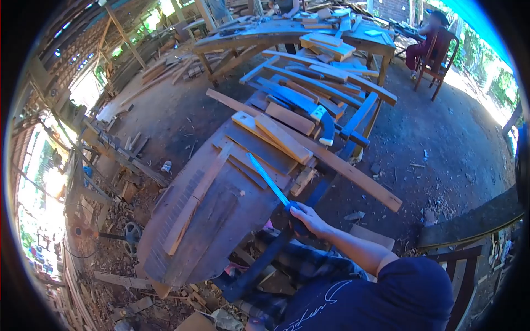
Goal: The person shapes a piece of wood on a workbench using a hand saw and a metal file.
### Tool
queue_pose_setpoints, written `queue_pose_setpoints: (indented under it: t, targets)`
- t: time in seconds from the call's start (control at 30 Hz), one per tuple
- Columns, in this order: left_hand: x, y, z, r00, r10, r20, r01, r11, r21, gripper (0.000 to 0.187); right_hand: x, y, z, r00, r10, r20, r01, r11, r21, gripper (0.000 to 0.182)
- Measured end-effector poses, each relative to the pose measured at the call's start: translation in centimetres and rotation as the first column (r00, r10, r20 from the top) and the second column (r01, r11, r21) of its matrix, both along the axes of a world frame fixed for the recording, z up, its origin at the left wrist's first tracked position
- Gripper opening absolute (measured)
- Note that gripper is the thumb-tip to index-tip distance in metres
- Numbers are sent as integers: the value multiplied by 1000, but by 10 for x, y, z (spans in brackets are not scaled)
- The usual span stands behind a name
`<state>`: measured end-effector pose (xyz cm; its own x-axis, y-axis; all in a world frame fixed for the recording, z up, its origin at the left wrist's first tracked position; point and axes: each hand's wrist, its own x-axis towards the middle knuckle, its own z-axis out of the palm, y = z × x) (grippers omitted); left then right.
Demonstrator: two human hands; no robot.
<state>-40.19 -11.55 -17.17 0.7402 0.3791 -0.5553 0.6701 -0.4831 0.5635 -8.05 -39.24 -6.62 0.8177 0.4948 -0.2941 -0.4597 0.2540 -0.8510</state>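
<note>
My right hand [311, 219] is closed around the dark handle [295, 212] of a long, narrow-bladed tool. Its shiny blade [269, 179] points up and left over the wooden bench top [221, 245]; the kind of tool I cannot tell. Left of the blade, a long light wood strip [199, 198] lies along the bench. Beyond the tip are a dark flat board [259, 146] and two lighter pieces, one a short plank [282, 139]. A handsaw [298, 102] with a dark handle rests on the wood pile farther back. My left hand does not show.
A long plank [353, 179] sticks out past the bench's right side. Stacked frames and boards [320, 83] reach back to a large worktable [243, 39]. A person sits on a wooden chair [439, 55] at the back right. Wood scraps [193, 298] litter the dirt floor.
</note>
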Motion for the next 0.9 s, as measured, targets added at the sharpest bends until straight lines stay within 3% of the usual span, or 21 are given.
queue_pose_setpoints:
  t: [0.2, 0.23, 0.3, 0.33, 0.37, 0.4, 0.5, 0.63, 0.73, 0.9]
  targets:
    - [-72, -6, 25, 981, 2, -194, 3, 1000, 21, 23, 1, -1, 1, 998, -5, 67, 4, 1000, 7, 39]
    - [-56, -18, 58, 978, 6, -210, -1, 1000, 24, 23, 2, -1, 2, 999, -1, 52, 1, 1000, 9, 39]
    - [-22, -40, 113, 948, -26, -319, -44, 977, -210, 23, 2, -2, 3, 999, 26, 45, -27, 999, 24, 41]
    - [-35, -35, 94, 947, -24, -320, -46, 977, -208, 23, 2, -3, 3, 999, 27, 43, -28, 999, 27, 41]
    - [-57, -25, 57, 948, -118, -296, 66, 981, -182, 23, 2, -3, 3, 999, 40, 37, -41, 999, 34, 41]
    - [-51, -27, 59, 938, -215, -273, 178, 972, -152, 24, 3, -4, 3, 998, 51, 33, -53, 998, 42, 42]
    - [-9, -36, 69, 969, -169, -183, 162, 985, -53, 24, 4, -4, 2, 998, 51, 43, -52, 999, 16, 42]
    - [69, -60, 37, 959, -243, 145, 258, 962, -90, 28, 5, -4, -3, 998, 49, 38, -49, 999, 9, 43]
    - [126, -102, 52, 956, -231, 182, 252, 962, -105, 29, 5, -3, -5, 998, 51, 37, -51, 999, -10, 43]
    - [158, -127, 19, 818, -471, 331, 416, 881, 226, 29, 4, -4, -6, 999, 37, 27, -37, 999, -1, 45]
